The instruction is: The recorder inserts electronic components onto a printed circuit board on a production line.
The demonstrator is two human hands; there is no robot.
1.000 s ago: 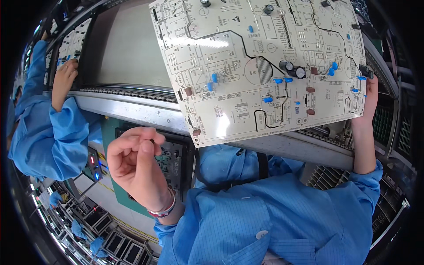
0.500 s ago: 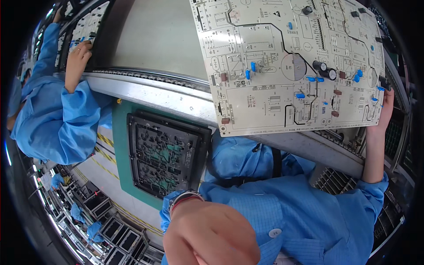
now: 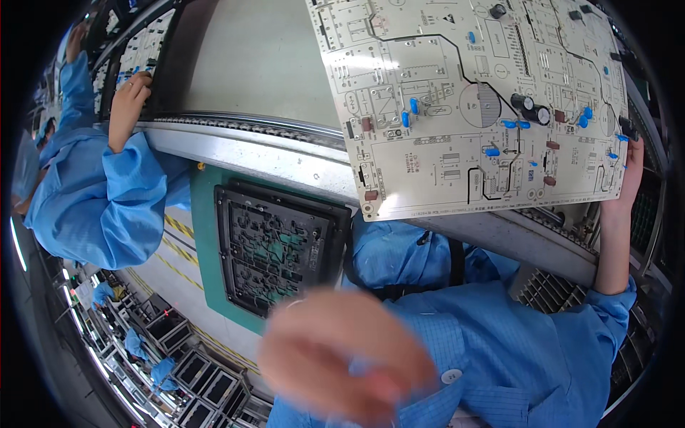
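A large cream circuit board point(image 3: 428, 182) with black traces and several blue, brown and black components fills the upper right, tilted over the conveyor rail. My right hand point(image 3: 632, 167) grips its right edge near the lower corner; some fingers are hidden behind the board. Close to the camera at the bottom centre is my left hand point(image 3: 342, 353), raised in front of my blue jacket. Motion smears it, so its fingers and anything in them cannot be made out.
A metal conveyor rail point(image 3: 285, 158) with a chain runs across. Below it a black fixture tray point(image 3: 275, 250) rests on a green panel point(image 3: 210, 264). At left a co-worker in blue point(image 3: 100, 203) reaches toward another populated board point(image 3: 139, 53). Racks point(image 3: 196, 374) stand lower left.
My left hand has turned and become blurred, and its wristband no longer shows. The whole view has shifted slightly; my right hand keeps its grip on the circuit board.
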